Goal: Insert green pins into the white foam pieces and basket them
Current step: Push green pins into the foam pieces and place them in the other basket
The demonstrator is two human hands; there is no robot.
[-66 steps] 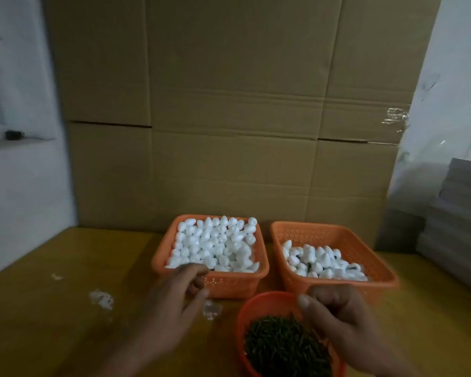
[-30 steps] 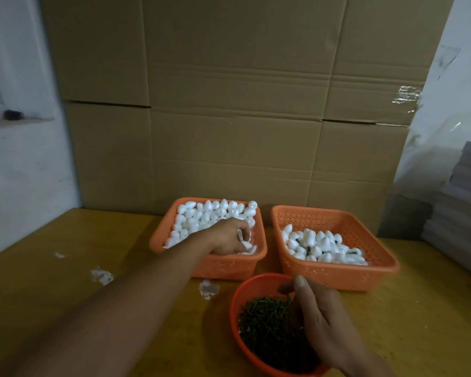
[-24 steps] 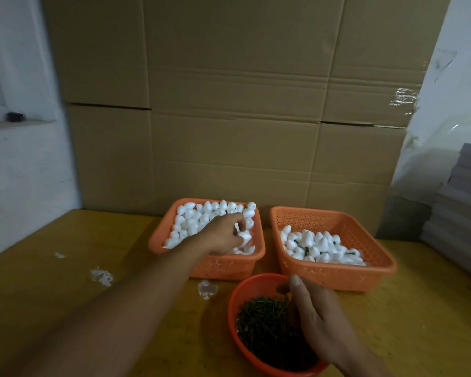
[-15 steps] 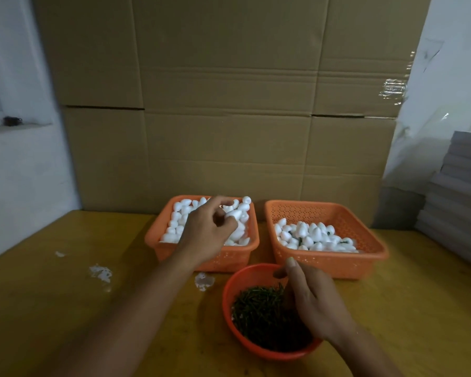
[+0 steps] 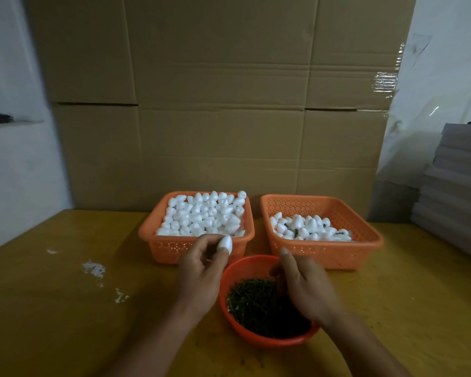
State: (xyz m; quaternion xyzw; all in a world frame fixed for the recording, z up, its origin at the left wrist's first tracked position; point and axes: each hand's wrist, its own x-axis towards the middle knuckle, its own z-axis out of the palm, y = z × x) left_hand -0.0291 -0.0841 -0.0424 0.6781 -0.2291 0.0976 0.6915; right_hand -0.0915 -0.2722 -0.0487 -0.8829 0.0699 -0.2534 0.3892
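My left hand pinches one white foam piece just in front of the left orange basket, which is heaped with plain foam pieces. My right hand reaches into the red bowl of green pins. Its thumb points up and its fingers curl down into the pile, so whether they hold a pin is hidden. The right orange basket holds a shallower layer of foam pieces with green pins.
A wall of cardboard boxes stands right behind the baskets. Grey boards are stacked at the right edge. White foam scraps lie on the yellow table to the left.
My left hand has drawn back out of the left basket toward me with one foam piece in its fingers. My right hand has stayed in the pin bowl.
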